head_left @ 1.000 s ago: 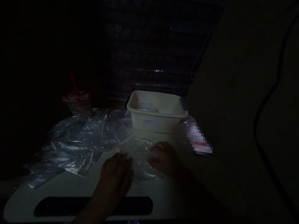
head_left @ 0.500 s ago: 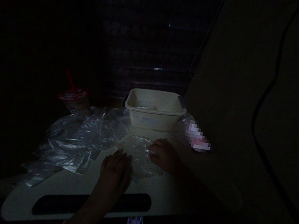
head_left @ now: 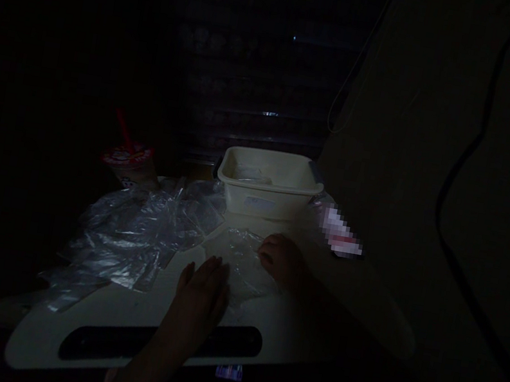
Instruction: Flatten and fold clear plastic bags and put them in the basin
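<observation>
A clear plastic bag (head_left: 245,267) lies flat on the pale table (head_left: 137,311), between my hands. My left hand (head_left: 204,287) rests at the bag's left side, palm down, its fingers apart and nothing seen in them. At the bag's upper right edge is my right hand (head_left: 280,257), with its fingers curled together; whether they pinch the film is too dark to tell. Beyond the bag stands a cream plastic bin (head_left: 266,200) with some clear plastic inside. A heap of clear bags (head_left: 129,238) spreads over the table's left side.
A lidded cup (head_left: 130,163) with a red straw stands at the back left. Right of the bin lies a blurred pink-and-white item (head_left: 340,234). A dark slot (head_left: 230,341) runs along the table's near edge. A dark cable (head_left: 450,250) hangs at the right.
The view has shifted slightly. My left hand's fingers look a little straighter, and my right hand's fingers have curled in more at the bag's edge. The bag and heap lie much as before.
</observation>
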